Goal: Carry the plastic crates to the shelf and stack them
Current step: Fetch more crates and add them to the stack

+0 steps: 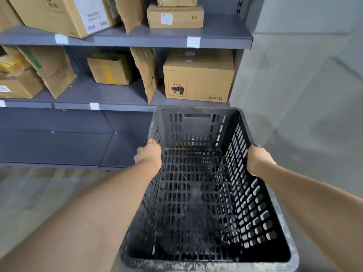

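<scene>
A black slotted plastic crate is held in front of me, empty, its far end close to the grey shelf unit. My left hand grips the crate's left rim, fingers curled over the edge. On the opposite rim, my right hand holds on the same way. The crate's bottom and whatever lies below it are hidden.
Cardboard boxes fill the shelves: a large one right behind the crate, a small one above, others leaning to the left. The low bottom shelf at the left shows bare grey surface. Grey floor and wall lie to the right.
</scene>
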